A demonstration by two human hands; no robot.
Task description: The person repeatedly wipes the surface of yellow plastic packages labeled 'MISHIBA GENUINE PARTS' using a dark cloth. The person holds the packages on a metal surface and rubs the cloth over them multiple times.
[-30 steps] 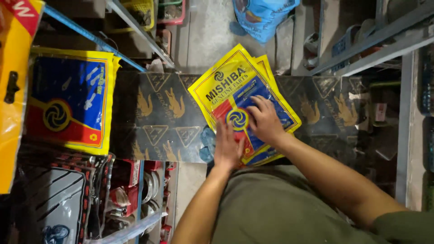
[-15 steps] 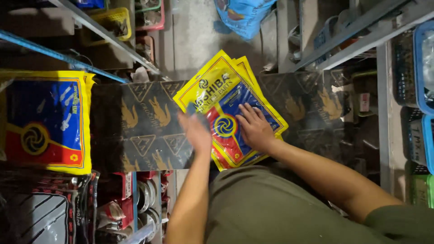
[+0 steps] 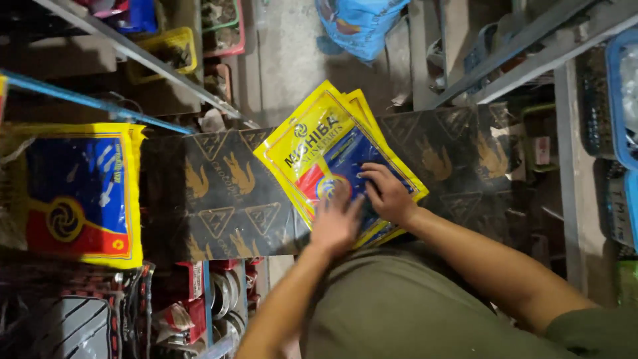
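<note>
Bare dark board [image 3: 219, 199] open left of the yellow packets [image 3: 325, 143], room there to pass. Further left, blocked by a yellow and blue packet [image 3: 76, 189]. Far side hemmed by metal shelf rails [image 3: 133, 53]. Right edge crowded with blue crates [image 3: 621, 100].

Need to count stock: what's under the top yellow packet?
Edges of more yellow packets show beneath the top yellow packet, on a dark board. Both hands cover the lower part; the number is unclear.

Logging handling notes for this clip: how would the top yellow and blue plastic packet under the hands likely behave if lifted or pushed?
The top yellow and blue plastic packet looks thin and flat, so probably light and floppy. Its glossy film, lying on similar packets fanned beneath, suggests it may slide easily. The left hand and right hand both press flat on it, perhaps steadying the stack on the dark patterned board.
</note>
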